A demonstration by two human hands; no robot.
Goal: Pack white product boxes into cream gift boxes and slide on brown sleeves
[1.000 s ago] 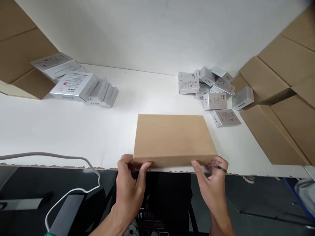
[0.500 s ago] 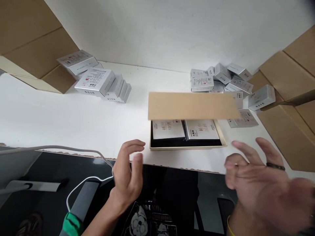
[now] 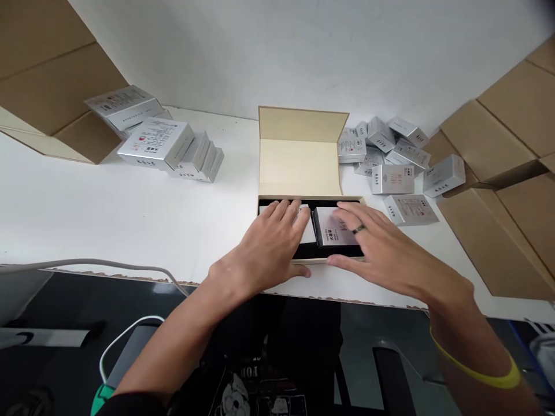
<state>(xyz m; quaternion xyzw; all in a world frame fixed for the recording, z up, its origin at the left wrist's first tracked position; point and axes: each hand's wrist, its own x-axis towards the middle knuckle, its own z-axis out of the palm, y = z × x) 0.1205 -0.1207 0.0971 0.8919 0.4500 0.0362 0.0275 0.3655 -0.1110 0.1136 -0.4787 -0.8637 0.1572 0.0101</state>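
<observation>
A shallow gift box [image 3: 333, 261] with a black inside stands at the table's front, its cream-lined lid [image 3: 299, 167] folded back. In it lie two small printed cartons: a left carton [image 3: 309, 232], mostly covered by my left hand, and a silver right carton [image 3: 332, 228]. My left hand [image 3: 275, 245] rests over the left carton, fingers stretched out and thumb apart near the front rim. Over the right carton reaches my right hand [image 3: 377, 245], ring on one finger, its fingers extended and its thumb at the front wall. Neither hand is closed round anything.
Stacked silver cartons [image 3: 156, 141] sit at the back left beside a brown cardboard box [image 3: 65, 86]. More silver cartons [image 3: 392, 179] lie scattered at the right, near open cardboard boxes [image 3: 498, 231]. A white cable [image 3: 108, 263] runs along the table's front left edge.
The lid, earlier leaning forward over the box, now lies folded back. Both hands have come in from either side onto the cartons inside.
</observation>
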